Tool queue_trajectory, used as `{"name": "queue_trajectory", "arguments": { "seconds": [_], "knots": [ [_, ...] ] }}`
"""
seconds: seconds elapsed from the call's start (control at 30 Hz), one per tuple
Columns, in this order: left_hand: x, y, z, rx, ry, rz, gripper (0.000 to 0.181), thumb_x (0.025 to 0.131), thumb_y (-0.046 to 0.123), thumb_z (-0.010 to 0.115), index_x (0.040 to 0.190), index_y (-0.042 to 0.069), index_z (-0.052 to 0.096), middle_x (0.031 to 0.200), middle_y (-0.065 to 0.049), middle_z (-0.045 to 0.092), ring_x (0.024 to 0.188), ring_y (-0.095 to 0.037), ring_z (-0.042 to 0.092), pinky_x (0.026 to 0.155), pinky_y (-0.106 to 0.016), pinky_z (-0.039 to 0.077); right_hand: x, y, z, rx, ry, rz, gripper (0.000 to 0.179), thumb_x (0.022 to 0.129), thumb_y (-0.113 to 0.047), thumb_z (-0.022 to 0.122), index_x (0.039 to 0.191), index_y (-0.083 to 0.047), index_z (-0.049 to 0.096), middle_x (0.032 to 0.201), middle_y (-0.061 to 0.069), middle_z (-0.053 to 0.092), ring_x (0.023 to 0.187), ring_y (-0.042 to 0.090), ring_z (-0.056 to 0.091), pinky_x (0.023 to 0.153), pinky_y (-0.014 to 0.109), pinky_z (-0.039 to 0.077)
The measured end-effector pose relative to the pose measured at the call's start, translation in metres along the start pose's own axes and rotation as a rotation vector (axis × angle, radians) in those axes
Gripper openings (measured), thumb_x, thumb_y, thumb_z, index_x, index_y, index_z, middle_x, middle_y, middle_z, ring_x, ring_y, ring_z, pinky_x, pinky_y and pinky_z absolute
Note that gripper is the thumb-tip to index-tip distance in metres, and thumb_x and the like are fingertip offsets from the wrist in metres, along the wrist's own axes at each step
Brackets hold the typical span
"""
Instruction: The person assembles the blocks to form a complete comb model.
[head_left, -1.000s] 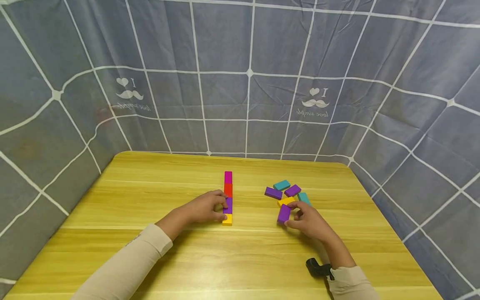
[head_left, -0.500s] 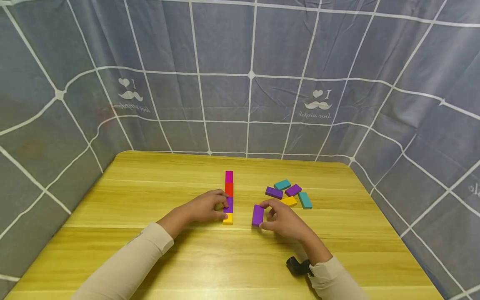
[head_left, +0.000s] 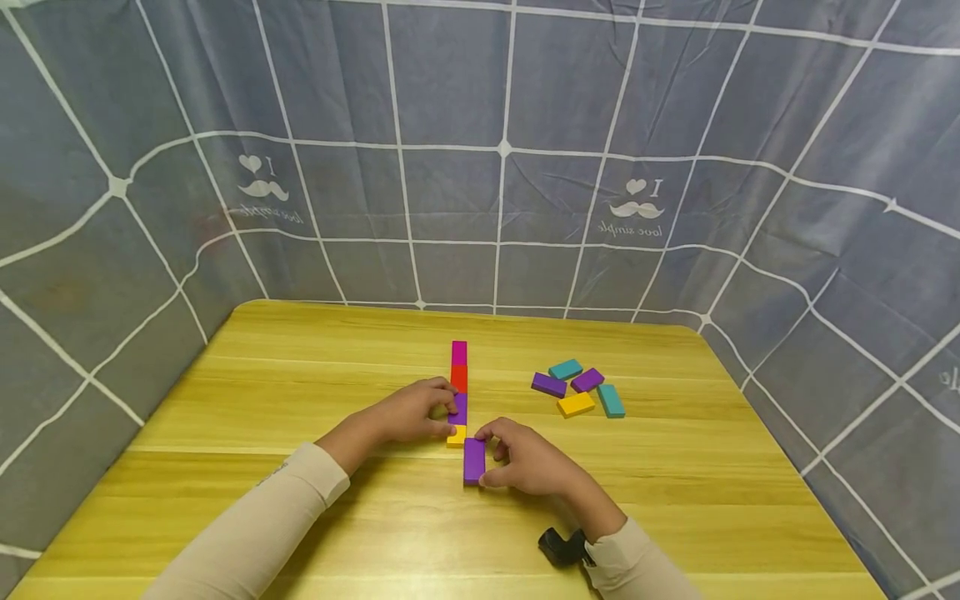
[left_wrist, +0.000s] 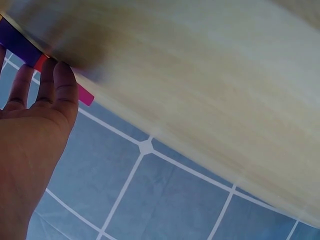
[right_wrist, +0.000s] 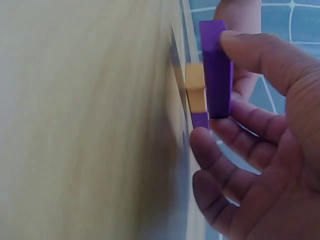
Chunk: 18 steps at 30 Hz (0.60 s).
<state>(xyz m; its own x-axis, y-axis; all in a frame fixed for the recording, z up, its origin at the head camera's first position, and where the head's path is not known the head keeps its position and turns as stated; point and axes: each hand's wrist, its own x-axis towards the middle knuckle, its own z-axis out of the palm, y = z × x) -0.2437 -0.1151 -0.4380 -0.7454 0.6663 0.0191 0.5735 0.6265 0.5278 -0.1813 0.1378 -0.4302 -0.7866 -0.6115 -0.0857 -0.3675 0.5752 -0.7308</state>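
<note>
Down the middle of the table runs a straight row of end-to-end blocks: a magenta block, a red block, a purple block and a yellow block nearest me. My left hand touches the row's left side with its fingertips, by the purple and yellow ones. My right hand pinches another purple block between thumb and fingers, just past the row's near end and slightly to its right. In the right wrist view, this held purple block is raised off the table beside the yellow block.
Several loose blocks lie to the right of the row, among them a teal block, a purple block and a yellow block. A black device sits at my right wrist. A grey checked curtain surrounds the table.
My right hand has carried the purple block from the loose pile leftward and toward me, to the row's near end. The left hand has stayed at the row.
</note>
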Motion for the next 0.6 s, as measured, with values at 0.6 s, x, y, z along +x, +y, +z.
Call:
{"name": "queue_trajectory", "arguments": {
  "seconds": [0.6],
  "knots": [
    [-0.001,0.001,0.002,0.014,0.017,0.022,0.018,0.089,0.027,0.076,0.101,0.015,0.069,0.127,-0.005,0.058,0.118,-0.026,0.056,0.104,-0.043,0.044,0.003,-0.003,0.016,-0.098,-0.012,-0.062,0.042,0.085,-0.026,0.079,0.122,-0.012,0.062,0.103,-0.003,0.059,0.086,0.014,0.051,0.076,0.026,0.045]
  ]
}}
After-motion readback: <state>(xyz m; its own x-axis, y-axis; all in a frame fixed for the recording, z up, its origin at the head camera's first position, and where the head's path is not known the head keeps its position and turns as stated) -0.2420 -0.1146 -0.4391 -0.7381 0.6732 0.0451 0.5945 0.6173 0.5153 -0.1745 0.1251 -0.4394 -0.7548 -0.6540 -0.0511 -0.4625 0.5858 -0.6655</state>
